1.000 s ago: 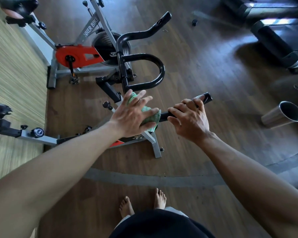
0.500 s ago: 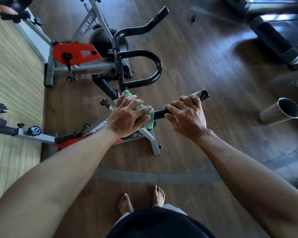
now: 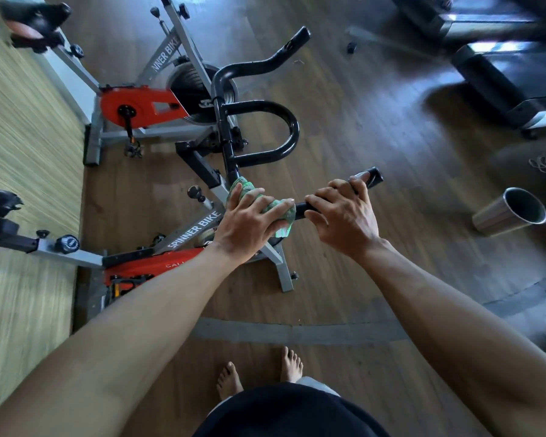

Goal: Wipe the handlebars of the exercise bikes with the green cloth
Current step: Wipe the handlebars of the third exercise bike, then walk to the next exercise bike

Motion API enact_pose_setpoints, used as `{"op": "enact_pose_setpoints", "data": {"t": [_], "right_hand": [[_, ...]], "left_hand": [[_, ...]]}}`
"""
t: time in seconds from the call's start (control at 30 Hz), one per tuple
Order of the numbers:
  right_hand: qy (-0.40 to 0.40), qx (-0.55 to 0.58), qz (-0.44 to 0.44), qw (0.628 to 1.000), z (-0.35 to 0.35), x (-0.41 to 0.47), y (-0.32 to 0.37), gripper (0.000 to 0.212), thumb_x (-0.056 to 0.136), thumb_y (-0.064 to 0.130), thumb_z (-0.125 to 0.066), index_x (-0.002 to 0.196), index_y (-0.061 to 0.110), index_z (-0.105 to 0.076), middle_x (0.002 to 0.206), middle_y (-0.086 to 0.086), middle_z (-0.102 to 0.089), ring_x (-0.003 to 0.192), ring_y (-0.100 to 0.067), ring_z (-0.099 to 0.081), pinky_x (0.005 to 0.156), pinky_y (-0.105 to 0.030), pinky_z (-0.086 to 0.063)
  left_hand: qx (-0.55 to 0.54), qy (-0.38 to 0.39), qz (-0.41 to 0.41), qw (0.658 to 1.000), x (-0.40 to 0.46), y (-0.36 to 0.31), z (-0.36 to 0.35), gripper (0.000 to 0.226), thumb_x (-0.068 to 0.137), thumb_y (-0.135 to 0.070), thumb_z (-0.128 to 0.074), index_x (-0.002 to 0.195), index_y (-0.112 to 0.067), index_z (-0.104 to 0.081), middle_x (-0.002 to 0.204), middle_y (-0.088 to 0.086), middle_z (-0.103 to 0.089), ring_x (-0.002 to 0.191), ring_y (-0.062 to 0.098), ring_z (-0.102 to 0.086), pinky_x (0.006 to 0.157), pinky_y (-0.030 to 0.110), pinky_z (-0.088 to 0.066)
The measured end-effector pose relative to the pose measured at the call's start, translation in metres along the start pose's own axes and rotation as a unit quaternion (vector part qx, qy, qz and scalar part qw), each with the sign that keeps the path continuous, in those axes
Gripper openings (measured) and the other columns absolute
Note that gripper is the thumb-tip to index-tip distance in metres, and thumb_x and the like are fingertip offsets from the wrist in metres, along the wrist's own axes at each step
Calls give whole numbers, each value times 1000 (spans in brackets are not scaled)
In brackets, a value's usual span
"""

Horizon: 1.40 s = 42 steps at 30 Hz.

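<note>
Wiping is under way: left hand [image 3: 249,223] presses the green cloth [image 3: 276,209] around the near bike's handlebar [image 3: 371,176], right hand [image 3: 344,216] grips it; second bike's handlebars [image 3: 265,130] appear pending.

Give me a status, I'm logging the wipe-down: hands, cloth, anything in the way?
Left hand pressing crumpled green cloth onto black tubular handlebar. Right hand gripping the bar's end section. Nothing blocking the bar.

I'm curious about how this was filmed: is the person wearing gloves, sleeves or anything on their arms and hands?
No. The left hand and right hand are bare, without gloves, rings, watch or bands showing. Both forearms are uncovered to the picture's edge; no sleeve is visible.
</note>
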State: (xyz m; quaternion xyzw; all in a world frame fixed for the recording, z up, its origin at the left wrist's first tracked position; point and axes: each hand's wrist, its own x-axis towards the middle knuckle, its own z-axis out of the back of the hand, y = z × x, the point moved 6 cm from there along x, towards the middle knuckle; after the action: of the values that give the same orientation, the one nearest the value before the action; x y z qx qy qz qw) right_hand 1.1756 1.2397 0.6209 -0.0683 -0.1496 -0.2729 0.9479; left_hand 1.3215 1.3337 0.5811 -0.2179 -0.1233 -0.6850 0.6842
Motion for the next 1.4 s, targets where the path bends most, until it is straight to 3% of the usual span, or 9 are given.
{"op": "enact_pose_setpoints", "data": {"t": [0.17, 0.33, 0.43, 0.63, 0.73, 0.8, 0.97, 1.07, 1.4], "right_hand": [[15, 14, -12, 1000, 2, 1, 4, 38, 89, 39, -48, 104, 16, -74, 105, -3, -73, 112, -34, -59, 109, -47, -21], [18, 66, -42, 997, 1, -7, 11, 33, 89, 30, -55, 110, 10, -71, 113, -8, -69, 126, -37, -53, 116, -52, -25], [6, 102, -58, 993, 0, -18, 18, 32, 88, 23, -61, 115, 6, -68, 118, -13, -66, 131, -38, -49, 117, -51, -27], [-5, 159, -67, 985, -7, -61, 45, 39, 88, 15, -68, 124, 4, -60, 128, -16, -59, 125, -34, -53, 113, -45, -37], [53, 186, -99, 976, -26, -89, 59, 35, 88, 15, -66, 121, 7, -61, 121, -12, -60, 112, -34, -57, 101, -48, -48], [133, 212, -158, 955, -45, -111, 67, 35, 90, 22, -64, 124, 14, -60, 124, -7, -60, 111, -32, -57, 94, -47, -51], [288, 259, -251, 887, -75, -162, 88, 35, 95, 31, -59, 128, 17, -60, 131, -8, -57, 120, -31, -55, 98, -40, -48], [312, 272, -277, 867, -81, -185, 97, 39, 96, 32, -57, 132, 18, -57, 133, -8, -55, 123, -29, -54, 101, -40, -46], [329, 301, -344, 827, -92, -233, 38, 37, 97, 36, -55, 132, 24, -57, 132, -2, -54, 122, -24, -54, 102, -39, -46]], "left_hand": [[-47, 23, 12, 999, 0, -2, 4, 43, 92, -43, -45, 125, -23, -65, 107, 3, -72, 111, 29, -63, 110, 53, -35], [-113, 17, 34, 993, -2, 1, 12, 40, 94, -39, -46, 119, -16, -68, 107, 6, -72, 111, 29, -64, 109, 49, -39], [-168, 1, 42, 985, -8, 1, 19, 34, 96, -33, -53, 119, -12, -67, 111, 8, -71, 112, 29, -62, 105, 51, -44], [-221, -2, 50, 974, -46, -7, 36, 41, 88, -9, -70, 128, -5, -61, 119, 13, -66, 117, 28, -58, 104, 38, -46], [-232, 27, 64, 970, -78, -12, 28, 37, 90, -12, -68, 126, -6, -63, 114, 12, -68, 110, 27, -62, 100, 34, -48], [-250, 65, 85, 962, -100, -15, 17, 33, 93, -17, -64, 125, -7, -63, 113, 11, -67, 106, 27, -62, 96, 38, -50], [-275, 187, 114, 936, -146, -33, -15, 34, 97, -25, -58, 125, -7, -63, 117, 13, -67, 108, 28, -62, 93, 37, -50], [-278, 220, 134, 926, -161, -42, -24, 34, 97, -26, -57, 126, -9, -64, 115, 12, -67, 105, 27, -62, 89, 31, -47], [-278, 322, 118, 897, -138, -94, -74, 35, 98, -32, -53, 127, -14, -63, 115, 8, -67, 102, 23, -63, 89, 36, -52]]}}
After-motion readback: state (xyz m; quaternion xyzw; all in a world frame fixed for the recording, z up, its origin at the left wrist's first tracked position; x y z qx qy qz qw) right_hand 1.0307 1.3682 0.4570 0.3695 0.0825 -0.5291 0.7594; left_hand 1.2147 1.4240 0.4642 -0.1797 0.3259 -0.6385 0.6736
